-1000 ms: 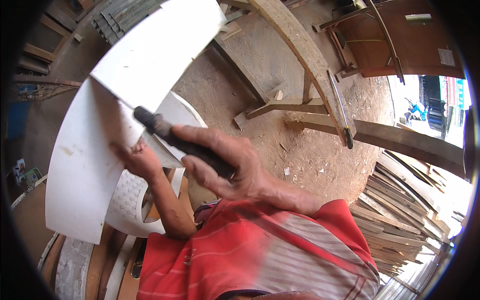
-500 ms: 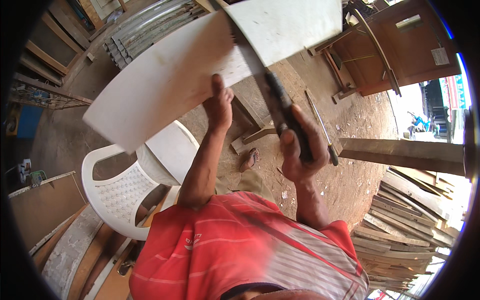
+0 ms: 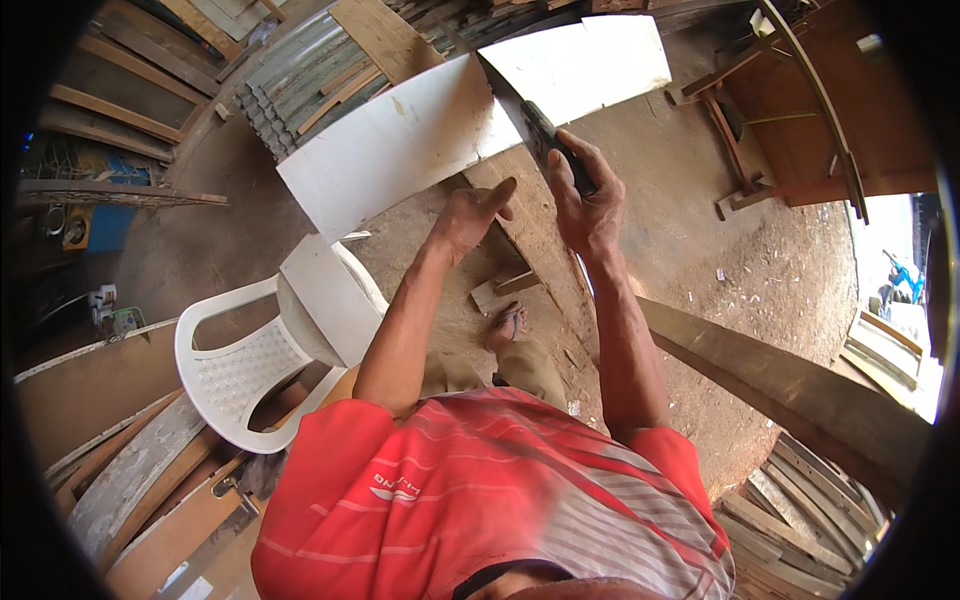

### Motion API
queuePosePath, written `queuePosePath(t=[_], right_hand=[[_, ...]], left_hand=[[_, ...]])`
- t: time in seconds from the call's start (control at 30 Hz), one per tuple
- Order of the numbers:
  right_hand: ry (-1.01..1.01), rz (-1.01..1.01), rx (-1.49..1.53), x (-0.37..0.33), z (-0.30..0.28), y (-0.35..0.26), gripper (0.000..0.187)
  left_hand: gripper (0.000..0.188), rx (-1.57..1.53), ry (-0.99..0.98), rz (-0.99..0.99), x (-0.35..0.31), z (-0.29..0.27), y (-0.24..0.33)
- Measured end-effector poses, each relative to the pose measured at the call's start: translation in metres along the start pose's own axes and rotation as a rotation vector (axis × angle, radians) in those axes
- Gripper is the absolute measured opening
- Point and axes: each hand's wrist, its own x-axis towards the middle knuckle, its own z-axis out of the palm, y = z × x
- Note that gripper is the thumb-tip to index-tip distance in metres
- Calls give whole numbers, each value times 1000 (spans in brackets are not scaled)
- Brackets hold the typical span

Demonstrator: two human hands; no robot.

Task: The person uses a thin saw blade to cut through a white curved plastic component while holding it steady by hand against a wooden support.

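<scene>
White panel point(image 3: 420, 140) steadied from below by left hand point(image 3: 468, 215) (fingers pressed against its edge); right hand point(image 3: 580, 200) clenched round dark-handled blade point(image 3: 535, 125) cutting into it.

We see a dirt floor point(image 3: 700, 220), sawdust-strewn. On it: white plastic chair point(image 3: 245, 370), small wood offcuts point(image 3: 500, 292) by a sandalled foot point(image 3: 508, 326), long curved beam point(image 3: 790, 385), stacked planks point(image 3: 800, 510) at right, corrugated sheets point(image 3: 300, 75) at top left.
</scene>
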Motion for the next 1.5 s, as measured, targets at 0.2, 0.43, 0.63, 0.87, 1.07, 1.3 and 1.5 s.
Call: queuePosePath(t=[0.2,0.43,0.63,0.87,1.07,1.3,1.5], right_hand=[[-28,16,40,10,12,15,31],[-116,114,82,-7,22,27,40],[-205,220,-14,-25,-17,-10,43],[-212,359,22,-9,-17,-21,41],[-216,260,18,0,10,-8,42],[-113,159,-12,-67,-48,-6,45],[-125,135,40,20,36,20,43]], left_hand=[[29,658,810,647,104,-12,23],[33,902,769,600,158,-17,-2],[42,885,769,518,145,-17,-2],[47,826,749,545,153,-12,2],[46,902,786,522,152,-28,-11],[26,936,769,496,154,-8,-1],[39,901,780,513,158,-28,-4]])
